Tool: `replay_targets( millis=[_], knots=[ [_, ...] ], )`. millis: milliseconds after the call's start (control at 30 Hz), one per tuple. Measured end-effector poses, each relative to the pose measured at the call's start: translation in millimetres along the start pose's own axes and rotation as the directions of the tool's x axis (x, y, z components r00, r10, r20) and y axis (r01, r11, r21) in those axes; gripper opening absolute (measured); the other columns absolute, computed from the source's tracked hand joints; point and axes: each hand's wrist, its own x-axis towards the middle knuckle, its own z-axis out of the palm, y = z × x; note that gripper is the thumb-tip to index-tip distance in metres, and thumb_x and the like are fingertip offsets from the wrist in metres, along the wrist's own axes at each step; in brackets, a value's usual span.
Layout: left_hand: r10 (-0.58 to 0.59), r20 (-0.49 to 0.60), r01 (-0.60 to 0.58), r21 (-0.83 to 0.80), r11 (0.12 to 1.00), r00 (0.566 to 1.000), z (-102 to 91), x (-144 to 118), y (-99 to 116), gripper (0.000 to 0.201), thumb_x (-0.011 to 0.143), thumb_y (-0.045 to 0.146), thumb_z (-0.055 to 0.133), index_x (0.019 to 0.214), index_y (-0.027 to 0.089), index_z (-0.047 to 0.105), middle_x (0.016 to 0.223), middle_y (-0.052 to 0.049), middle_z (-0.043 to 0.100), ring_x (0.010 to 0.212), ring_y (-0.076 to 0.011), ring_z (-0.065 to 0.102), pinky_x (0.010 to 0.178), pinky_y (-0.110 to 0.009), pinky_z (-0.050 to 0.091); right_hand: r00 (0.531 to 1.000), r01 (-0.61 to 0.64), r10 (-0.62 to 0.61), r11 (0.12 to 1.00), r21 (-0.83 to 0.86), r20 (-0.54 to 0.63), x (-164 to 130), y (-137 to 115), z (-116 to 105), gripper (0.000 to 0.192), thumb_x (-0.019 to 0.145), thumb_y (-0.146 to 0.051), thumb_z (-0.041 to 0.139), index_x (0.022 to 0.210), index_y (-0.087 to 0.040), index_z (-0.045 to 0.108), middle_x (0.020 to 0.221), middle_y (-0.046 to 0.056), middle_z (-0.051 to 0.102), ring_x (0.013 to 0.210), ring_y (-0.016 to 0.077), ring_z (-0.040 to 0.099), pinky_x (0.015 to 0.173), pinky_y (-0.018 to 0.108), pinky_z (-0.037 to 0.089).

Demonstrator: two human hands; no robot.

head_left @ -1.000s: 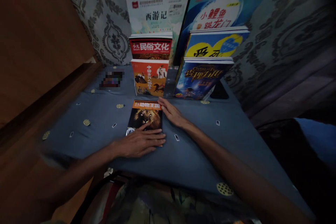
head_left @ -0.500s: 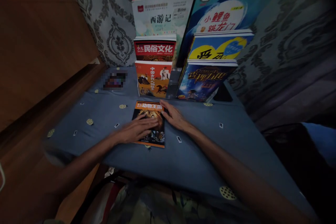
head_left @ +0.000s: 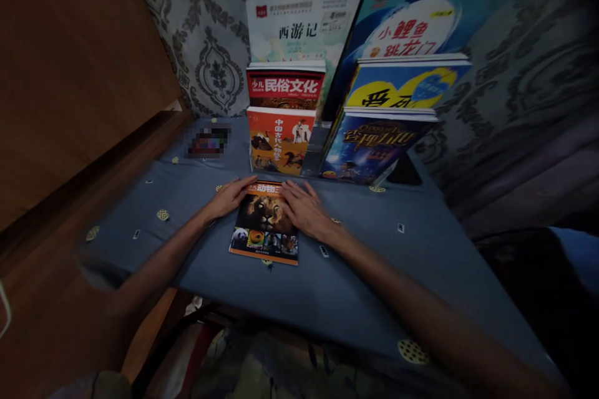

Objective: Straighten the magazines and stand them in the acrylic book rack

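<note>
A book with a lion on its dark cover and an orange lower edge (head_left: 264, 221) lies flat on the blue-grey tablecloth, smaller animal pictures along its bottom. My left hand (head_left: 229, 197) rests at the book's upper left corner, fingers stretched out along its top edge. Across the upper right of the cover lies my right hand (head_left: 306, 211), palm down with its fingers extended, hiding part of the title. Neither hand grips the book. Just behind it, an orange book (head_left: 282, 140) stands upright in a rack.
More books stand in tiers, including a red one (head_left: 286, 88), a white one (head_left: 299, 22) and a dark blue one (head_left: 369, 146). A pixelated item (head_left: 209, 140) lies at the table's back left. A wooden panel (head_left: 84, 87) rises on the left, patterned curtains behind.
My left hand has slid from the middle of the cover to its upper left corner, uncovering the lion. My right hand has moved onto the cover's upper right. The view has shifted slightly.
</note>
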Motion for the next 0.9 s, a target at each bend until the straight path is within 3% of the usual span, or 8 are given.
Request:
replay_targets(
  millis=[200,400,567,733,900],
  knots=[
    [0.025,-0.041,-0.027,-0.057,0.998,0.999,4.2,-0.4,-7.8,0.047,0.1,0.03,0.034,0.144,0.02,0.048,0.145,-0.006,0.057,0.134,-0.0188,0.054,0.118,-0.042,0.036,0.978,0.181,-0.176,0.983,-0.03,0.113,22.5,-54.6,15.5,0.044,0.1,-0.029,0.045,0.14,-0.013,0.052,0.152,0.019,0.048,0.145,0.0296,0.04,0.119,0.057,0.028],
    [0.036,-0.048,-0.039,-0.059,0.998,0.998,3.6,-0.9,-8.2,0.046,0.099,0.026,0.035,0.143,0.021,0.05,0.144,-0.006,0.058,0.132,-0.0189,0.055,0.117,-0.041,0.038,0.954,0.272,-0.272,0.962,0.015,0.123,1.2,-87.3,23.9,0.048,0.1,-0.035,0.048,0.142,-0.012,0.051,0.152,0.021,0.046,0.147,0.0305,0.035,0.121,0.056,0.027],
    [0.029,-0.043,-0.03,-0.03,0.999,0.999,3.2,-2.0,-4.7,0.046,0.1,0.025,0.034,0.144,0.022,0.048,0.144,-0.005,0.058,0.133,-0.0182,0.054,0.118,-0.042,0.036,0.931,0.327,-0.334,0.943,0.068,0.146,-29.8,-95.5,19.6,0.044,0.101,-0.031,0.047,0.142,-0.019,0.051,0.155,0.016,0.045,0.148,0.0261,0.033,0.12,0.051,0.031],
    [0.022,-0.034,-0.021,0.013,1.0,0.999,4.9,-2.9,-4.6,0.047,0.101,0.027,0.031,0.144,0.015,0.048,0.146,-0.009,0.056,0.136,-0.019,0.052,0.12,-0.042,0.034,0.92,0.351,-0.359,0.933,0.076,0.158,-54.0,-90.7,9.9,0.043,0.101,-0.019,0.043,0.143,-0.024,0.05,0.154,0.012,0.047,0.147,0.0231,0.036,0.119,0.049,0.034],
    [0.045,-0.037,-0.043,0.042,0.998,0.998,7.3,-3.3,-6.7,0.048,0.102,0.026,0.029,0.146,0.017,0.046,0.147,-0.008,0.055,0.139,-0.0185,0.049,0.12,-0.043,0.033,0.96,0.25,-0.257,0.965,0.074,0.108,-72.6,-73.7,-2.6,0.043,0.1,-0.026,0.048,0.143,-0.026,0.051,0.151,0.013,0.051,0.145,0.0278,0.04,0.118,0.064,0.027]
  ],
)
